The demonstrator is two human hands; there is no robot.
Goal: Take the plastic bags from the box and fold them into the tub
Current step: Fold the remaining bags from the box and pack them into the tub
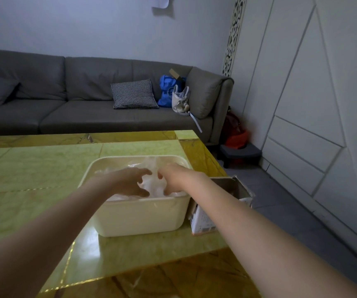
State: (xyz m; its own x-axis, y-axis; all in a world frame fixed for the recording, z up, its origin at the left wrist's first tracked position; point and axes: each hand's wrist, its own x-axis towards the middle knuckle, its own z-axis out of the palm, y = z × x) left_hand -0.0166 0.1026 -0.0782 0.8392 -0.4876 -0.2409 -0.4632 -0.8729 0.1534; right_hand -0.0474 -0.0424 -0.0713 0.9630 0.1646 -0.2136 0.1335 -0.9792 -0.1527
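A cream plastic tub (139, 218) stands on the table near its right edge, holding clear plastic bags (154, 183). Both my hands reach over the tub's near rim into it. My left hand (130, 181) has its fingers spread and curled over the bags. Facing it a few centimetres away, my right hand (172, 179) curls its fingers on the same crumpled plastic. Whether either hand truly grips a bag is unclear. An open cardboard box (235, 188) stands just right of the tub, partly hidden behind my right forearm.
The table (33, 168) has a glossy yellow-green tiled top; its right edge runs close by the box. A grey sofa (76, 100) with a checked cushion and bags lies beyond. A small dark stool (240, 153) stands on the floor at right, by white wall panels.
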